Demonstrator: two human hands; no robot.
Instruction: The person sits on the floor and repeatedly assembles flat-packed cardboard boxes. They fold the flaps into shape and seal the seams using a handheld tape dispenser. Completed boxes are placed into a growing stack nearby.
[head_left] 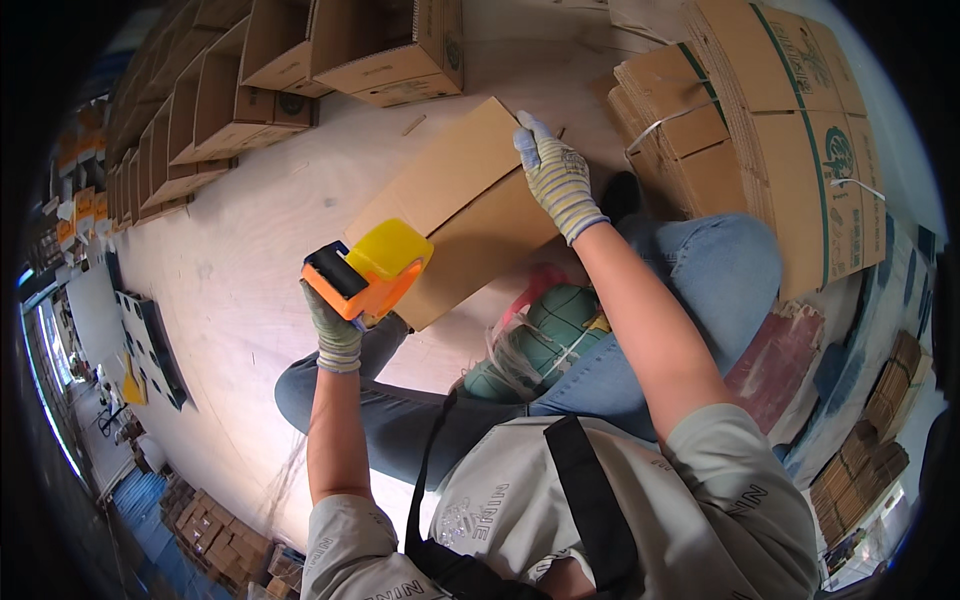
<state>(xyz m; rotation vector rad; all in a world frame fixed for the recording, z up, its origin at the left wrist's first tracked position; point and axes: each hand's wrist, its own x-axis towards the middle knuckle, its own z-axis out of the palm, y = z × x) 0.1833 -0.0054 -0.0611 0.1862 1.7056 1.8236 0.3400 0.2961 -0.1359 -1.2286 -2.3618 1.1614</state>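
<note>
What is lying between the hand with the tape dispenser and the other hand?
In the head view, only the brown cardboard box spans that stretch: the left hand holds the orange-yellow tape dispenser at its near end, the right hand presses its far edge.

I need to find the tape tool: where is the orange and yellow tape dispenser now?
In the head view, the tape dispenser is left of centre, gripped in the left hand, against the near-left edge of the flat cardboard box that the right hand presses.

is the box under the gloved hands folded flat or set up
Set up: the cardboard box shows two faces meeting at an edge under the right hand.
</note>
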